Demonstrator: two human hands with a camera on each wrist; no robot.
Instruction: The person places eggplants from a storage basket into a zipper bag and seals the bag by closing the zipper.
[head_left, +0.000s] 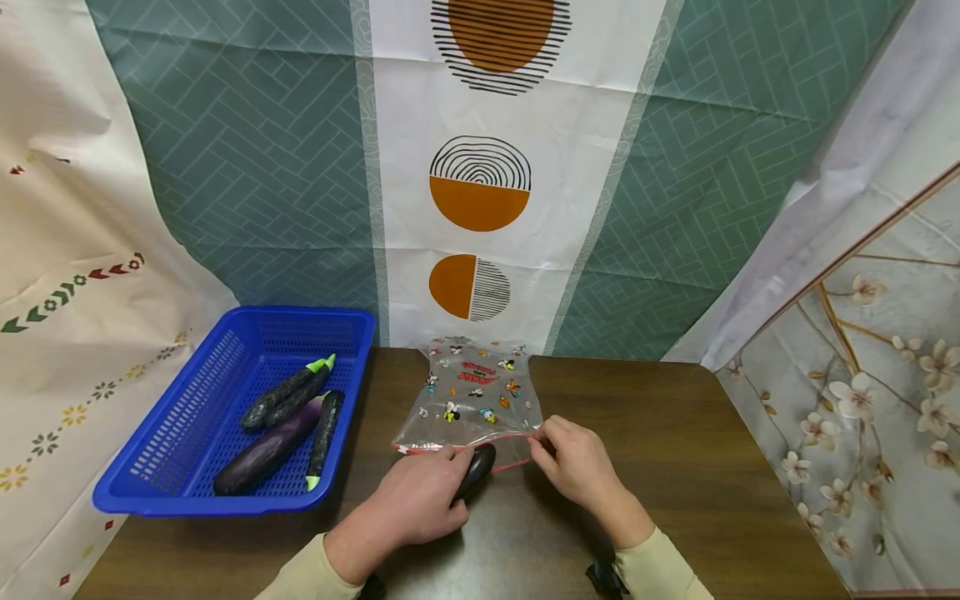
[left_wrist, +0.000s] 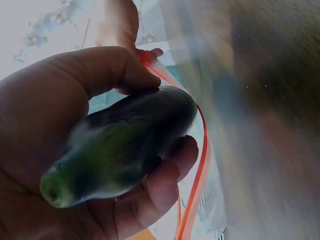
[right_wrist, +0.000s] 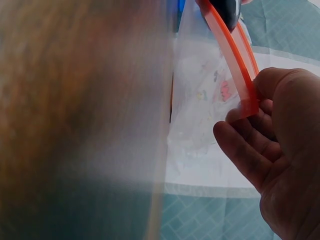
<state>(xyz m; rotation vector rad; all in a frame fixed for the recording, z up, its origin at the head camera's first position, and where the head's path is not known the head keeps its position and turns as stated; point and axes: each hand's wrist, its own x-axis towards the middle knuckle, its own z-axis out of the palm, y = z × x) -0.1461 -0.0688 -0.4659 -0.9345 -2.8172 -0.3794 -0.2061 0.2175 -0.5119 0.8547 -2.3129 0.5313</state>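
My left hand (head_left: 416,496) grips a dark eggplant (left_wrist: 130,142), thumb on one side and fingers curled round the other. The far end of this eggplant is at the mouth of a clear zip bag (head_left: 472,392) printed with small cartoon figures. With thumb and fingers, my right hand (head_left: 577,462) pinches the right corner of the bag's red zip edge (right_wrist: 237,62). The mouth gapes between its two red strips. The bag lies on the table with its far end against the hanging cloth.
On the left stands a blue plastic basket (head_left: 198,504) holding several eggplants (head_left: 270,446), some wrinkled and nearly black. The brown wooden table (head_left: 675,467) extends to the right. Patterned cloths (head_left: 285,158) hang behind it and at both sides.
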